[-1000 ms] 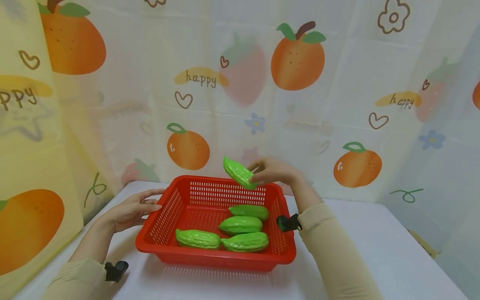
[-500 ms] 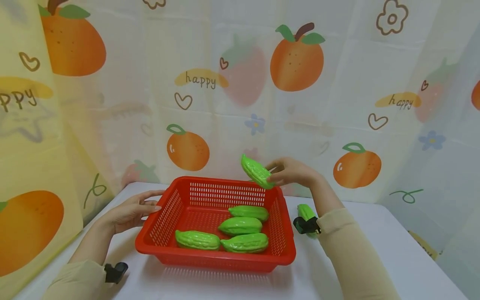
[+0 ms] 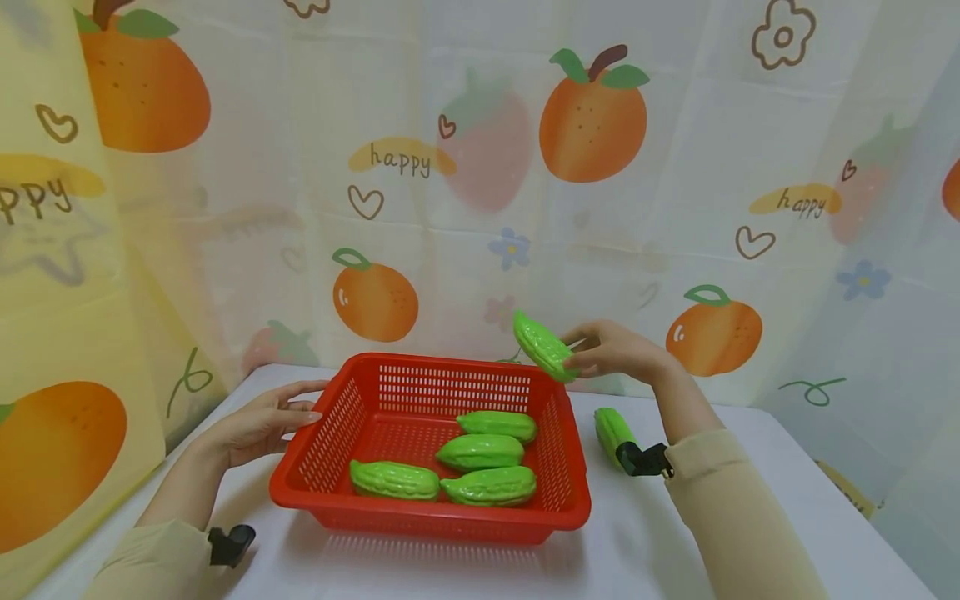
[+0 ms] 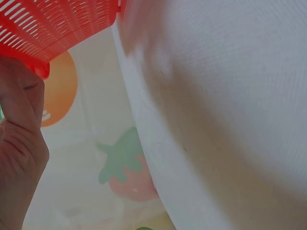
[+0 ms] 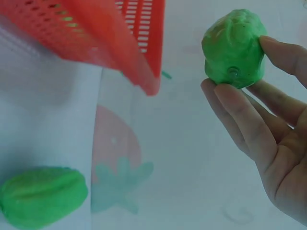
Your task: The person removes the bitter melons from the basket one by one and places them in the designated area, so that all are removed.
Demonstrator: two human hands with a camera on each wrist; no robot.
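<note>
In the head view my right hand (image 3: 618, 352) holds a green bitter melon (image 3: 543, 348) between thumb and fingers, tilted, above the back right corner of the red basket (image 3: 427, 514). The right wrist view shows the thumb and fingertips around the end of this bitter melon (image 5: 234, 50). My left hand (image 3: 258, 421) grips the basket's left rim; its fingers are partly hidden by the rim in the left wrist view. Several more bitter melons lie in the basket, among them one at the front left (image 3: 395, 480) and one at the front right (image 3: 491, 486).
Another bitter melon (image 3: 613, 431) lies on the white table (image 3: 712, 483) to the right of the basket, partly covered by the black wrist camera (image 3: 643, 459). A fruit-printed curtain (image 3: 465, 275) hangs behind the table, with a yellowish one (image 3: 67, 317) along the left.
My right hand has moved rightward with the bitter melon, from over the basket's back to its right corner. The bitter melon on the table has come into view. The left hand stays put.
</note>
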